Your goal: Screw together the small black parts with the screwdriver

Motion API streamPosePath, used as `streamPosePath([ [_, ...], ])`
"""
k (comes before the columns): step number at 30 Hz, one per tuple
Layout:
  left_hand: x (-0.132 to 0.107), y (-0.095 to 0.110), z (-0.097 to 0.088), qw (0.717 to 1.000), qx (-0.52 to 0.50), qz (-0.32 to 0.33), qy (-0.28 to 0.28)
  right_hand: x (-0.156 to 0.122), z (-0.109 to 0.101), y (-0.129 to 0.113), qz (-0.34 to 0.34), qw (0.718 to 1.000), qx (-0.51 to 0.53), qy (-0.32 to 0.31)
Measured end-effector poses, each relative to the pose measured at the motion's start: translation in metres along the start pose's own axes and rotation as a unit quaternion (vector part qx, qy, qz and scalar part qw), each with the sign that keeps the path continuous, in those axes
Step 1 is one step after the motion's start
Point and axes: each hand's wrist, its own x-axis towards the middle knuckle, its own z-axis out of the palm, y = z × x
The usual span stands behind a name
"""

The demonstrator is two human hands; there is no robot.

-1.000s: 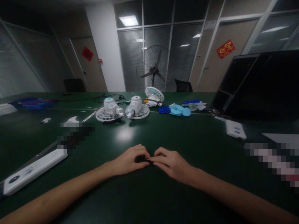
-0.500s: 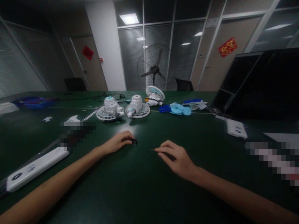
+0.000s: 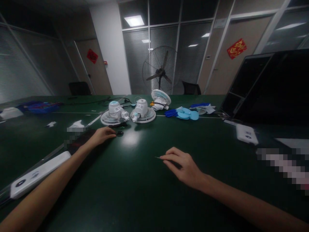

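Observation:
My left hand point(image 3: 103, 134) is at the left middle of the green table, its fingers closed on a small dark object point(image 3: 119, 133) whose kind I cannot make out. It is just in front of a white fan head point(image 3: 113, 118) that lies grille down. Right of centre, my right hand point(image 3: 180, 162) pinches a thin, pale, needle-like piece point(image 3: 157, 157) between thumb and fingertips. The tip of that piece points left, over the bare tabletop. Its exact kind is too small to tell.
A second fan head point(image 3: 144, 115) and a tilted one point(image 3: 160, 98) are at the back. Light-blue fan blades point(image 3: 187, 113) lie beside blue gloves point(image 3: 171, 112). A monitor point(image 3: 267, 87) is at the right, a long white device point(image 3: 40, 174) at the left, a blue tray point(image 3: 43, 108) far left.
My left hand has moved left and away from me with the dark object, toward the fan heads. My right hand keeps its pinch in nearly the same place.

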Motion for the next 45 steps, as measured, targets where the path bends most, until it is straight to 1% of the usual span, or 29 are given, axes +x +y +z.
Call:
streamPosePath([
  [4, -0.003, 0.001, -0.008, 1.000, 0.000, 0.008, -0.006, 0.000, 0.000, 0.000, -0.002, 1.000, 0.003, 0.000],
  [6, -0.003, 0.002, -0.009, 1.000, 0.009, 0.006, -0.005, 0.000, 0.000, -0.001, 0.000, 1.000, 0.005, -0.003],
  [8, -0.003, 0.005, -0.008, 1.000, 0.006, -0.004, 0.009, 0.001, 0.000, -0.001, 0.001, 1.000, 0.006, -0.004],
  [10, -0.002, 0.009, -0.005, 0.999, -0.006, -0.011, 0.037, 0.001, 0.000, -0.001, -0.001, 1.000, 0.003, -0.003],
  [12, 0.000, 0.012, 0.001, 0.998, -0.015, -0.004, 0.059, 0.001, 0.000, -0.001, -0.001, 1.000, 0.003, -0.003],
  [17, 0.004, 0.018, 0.018, 0.998, -0.002, 0.024, 0.065, 0.000, 0.000, 0.000, 0.000, 1.000, 0.009, -0.007],
  [22, 0.003, 0.020, 0.023, 0.997, 0.005, 0.029, 0.072, 0.000, 0.002, 0.002, -0.011, 1.000, 0.000, 0.000],
  [25, 0.002, 0.020, 0.021, 0.998, -0.013, 0.011, 0.061, 0.000, 0.002, 0.002, -0.007, 1.000, 0.003, -0.005],
  [27, 0.003, 0.020, 0.020, 0.999, -0.020, -0.006, 0.044, 0.000, 0.002, 0.001, -0.002, 1.000, 0.004, -0.008],
  [29, 0.003, 0.025, 0.020, 0.999, -0.022, -0.009, 0.024, 0.000, 0.001, 0.000, 0.002, 1.000, 0.002, -0.010],
  [31, 0.000, 0.038, 0.026, 1.000, -0.027, 0.011, -0.009, 0.001, 0.001, 0.000, 0.011, 1.000, 0.000, -0.011],
  [32, -0.003, 0.049, 0.031, 0.998, -0.032, 0.030, -0.034, 0.001, 0.001, -0.001, 0.016, 1.000, 0.000, -0.013],
  [35, -0.021, 0.093, 0.055, 0.987, -0.049, 0.107, -0.112, 0.002, 0.000, -0.001, 0.023, 0.999, -0.009, -0.021],
  [38, -0.046, 0.140, 0.082, 0.971, -0.084, 0.158, -0.156, 0.002, 0.001, -0.001, 0.022, 0.999, -0.025, -0.031],
  [40, -0.061, 0.163, 0.096, 0.962, -0.107, 0.177, -0.180, 0.002, 0.001, 0.000, 0.023, 0.998, -0.038, -0.035],
  [42, -0.072, 0.176, 0.103, 0.956, -0.119, 0.186, -0.196, 0.001, 0.001, 0.000, 0.023, 0.998, -0.050, -0.042],
  [45, -0.077, 0.181, 0.106, 0.953, -0.121, 0.193, -0.199, 0.000, 0.001, 0.000, 0.017, 0.996, -0.061, -0.055],
])
